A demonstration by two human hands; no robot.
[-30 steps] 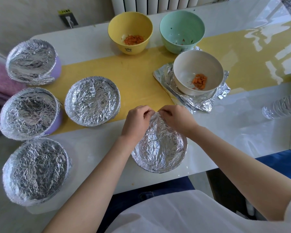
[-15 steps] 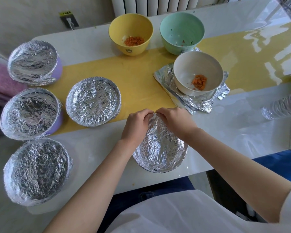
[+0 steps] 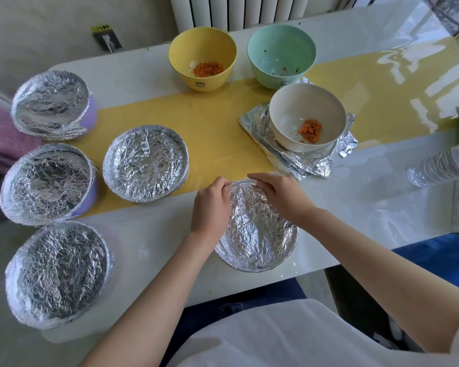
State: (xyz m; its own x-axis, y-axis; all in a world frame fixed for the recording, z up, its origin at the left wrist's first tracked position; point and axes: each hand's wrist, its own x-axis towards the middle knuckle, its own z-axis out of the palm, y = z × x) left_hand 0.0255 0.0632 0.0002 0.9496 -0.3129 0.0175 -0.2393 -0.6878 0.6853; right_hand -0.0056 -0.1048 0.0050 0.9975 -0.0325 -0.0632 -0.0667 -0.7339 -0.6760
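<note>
**Five bowls capped, three to go**

Well to the left of our hands stand four finished pieces. There are two purple bowls capped in crinkled silver foil, the farther one [image 3: 51,104] and the closer one [image 3: 48,184]. A third foil-capped bowl [image 3: 59,274] sits nearest us, and a fourth foil-capped bowl [image 3: 146,162] is just left of our left hand [image 3: 212,205].

That hand and our right hand [image 3: 281,194] sit close together. The fingers of both curl over the far rim of the fifth foil-covered round bowl [image 3: 257,234], pinching its foil down. It rests on the glossy white table [image 3: 149,242] near the edge by us, and we judge its seal nearly done.

Beyond our hands, the yellow bowl of orange bits [image 3: 202,58] and the mint-green bowl [image 3: 281,54] stand uncovered. Beyond the right hand, the cream bowl [image 3: 306,115] waits on a stack of silver foil sheets [image 3: 310,165].
</note>
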